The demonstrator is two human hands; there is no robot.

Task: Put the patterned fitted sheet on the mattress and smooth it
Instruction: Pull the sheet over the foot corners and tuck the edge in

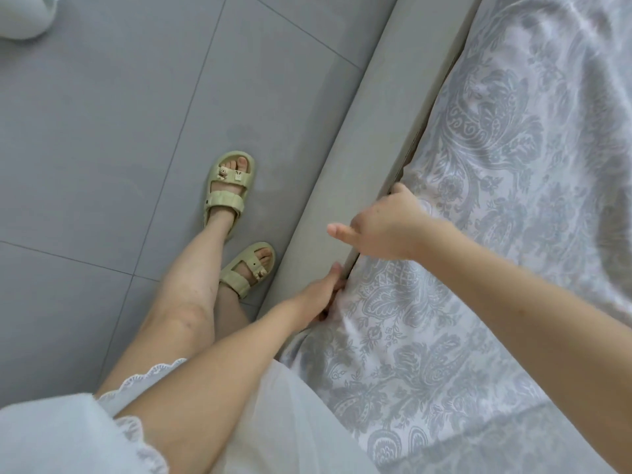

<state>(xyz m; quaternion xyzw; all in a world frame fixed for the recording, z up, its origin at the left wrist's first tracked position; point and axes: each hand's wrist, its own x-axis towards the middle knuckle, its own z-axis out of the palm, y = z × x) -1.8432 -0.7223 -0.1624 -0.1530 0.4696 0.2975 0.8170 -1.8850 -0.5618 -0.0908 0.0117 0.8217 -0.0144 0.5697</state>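
My fitted sheet (496, 200) is white with grey-blue paisley; bed frame (359, 159) and floor tiles (102, 131) grey; my 2 sandals (229, 186) pale green.

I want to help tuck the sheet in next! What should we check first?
1. Patterned sheet covers the mattress top here: ok.
2. Left hand grips the sheet edge beside the bed frame: ok.
3. Right hand reaches the gap farther along: ok. Whether its fingers hold anything: cannot tell.
4. Sheet smooth: not ok, wrinkles show farther in.
5. Corners hooked on: cannot tell, none in view.
6. Sandals clear of the frame: ok.
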